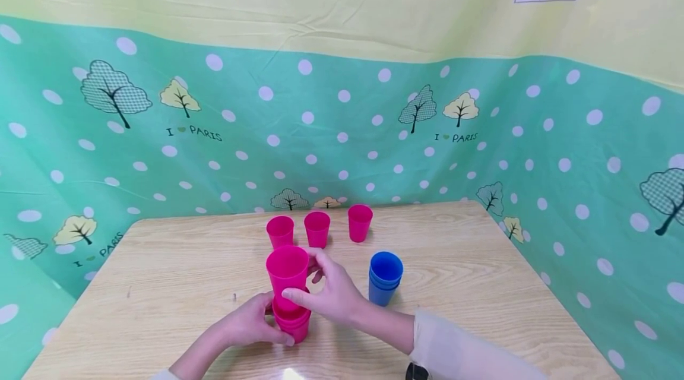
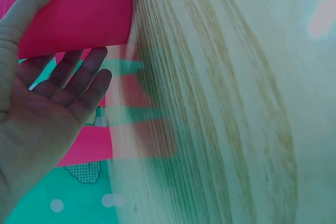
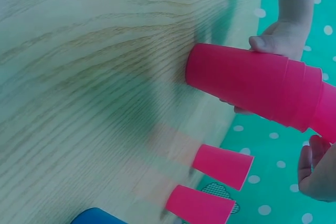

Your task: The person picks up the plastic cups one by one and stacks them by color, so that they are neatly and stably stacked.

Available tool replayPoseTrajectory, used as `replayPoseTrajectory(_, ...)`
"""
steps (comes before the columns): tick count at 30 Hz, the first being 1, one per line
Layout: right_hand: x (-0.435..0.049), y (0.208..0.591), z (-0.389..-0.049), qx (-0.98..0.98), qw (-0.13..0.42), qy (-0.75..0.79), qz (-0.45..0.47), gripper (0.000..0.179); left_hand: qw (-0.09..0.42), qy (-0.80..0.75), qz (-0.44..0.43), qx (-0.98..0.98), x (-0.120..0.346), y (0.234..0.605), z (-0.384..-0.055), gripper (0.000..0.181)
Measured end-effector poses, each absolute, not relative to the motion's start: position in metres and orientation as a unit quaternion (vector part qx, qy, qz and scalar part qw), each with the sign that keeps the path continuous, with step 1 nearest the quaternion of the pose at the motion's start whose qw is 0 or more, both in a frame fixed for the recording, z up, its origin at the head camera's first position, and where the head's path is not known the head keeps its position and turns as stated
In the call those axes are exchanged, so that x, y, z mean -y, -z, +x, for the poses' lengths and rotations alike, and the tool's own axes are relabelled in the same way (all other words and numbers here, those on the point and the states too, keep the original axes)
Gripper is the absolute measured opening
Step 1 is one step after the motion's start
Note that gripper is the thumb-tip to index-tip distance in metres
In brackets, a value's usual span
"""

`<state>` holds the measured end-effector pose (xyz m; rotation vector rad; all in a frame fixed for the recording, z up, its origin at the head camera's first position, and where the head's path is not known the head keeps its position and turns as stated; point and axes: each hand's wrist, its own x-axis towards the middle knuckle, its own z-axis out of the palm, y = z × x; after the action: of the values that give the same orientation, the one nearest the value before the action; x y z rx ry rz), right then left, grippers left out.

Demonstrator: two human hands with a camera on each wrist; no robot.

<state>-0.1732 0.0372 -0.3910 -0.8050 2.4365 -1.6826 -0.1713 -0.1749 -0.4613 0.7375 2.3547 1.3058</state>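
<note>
A stack of pink plastic cups (image 1: 294, 326) stands upright on the table, gripped low at its side by my left hand (image 1: 249, 322). Just over it, my right hand (image 1: 335, 294) holds another pink cup (image 1: 287, 270) between thumb and fingers. The lower end of this cup sits inside the stack's mouth; how deep is hidden. In the left wrist view, the thumb and fingers lie around the pink stack (image 2: 89, 17). Seen from the right wrist, the stack (image 3: 241, 80) shows several rims, and the right fingers (image 3: 317, 156) are at the upper cup.
Three single pink cups stand upright at the back: a left one (image 1: 280, 231), a middle one (image 1: 317, 229) and a right one (image 1: 360, 223). Right of my right hand is a stack of blue cups (image 1: 385, 279). A patterned cloth (image 1: 342, 130) hangs behind the wooden table (image 1: 459, 237).
</note>
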Motion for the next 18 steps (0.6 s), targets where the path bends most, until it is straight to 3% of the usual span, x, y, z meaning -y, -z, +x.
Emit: replayPoseTrajectory(18, -0.04, 0.409, -0.176, -0.797, 0.03, 0.524, -0.298, 0.06, 0.168, -0.459, 0.262, -0.832, 0.176, 0.466, -0.175, 0.055)
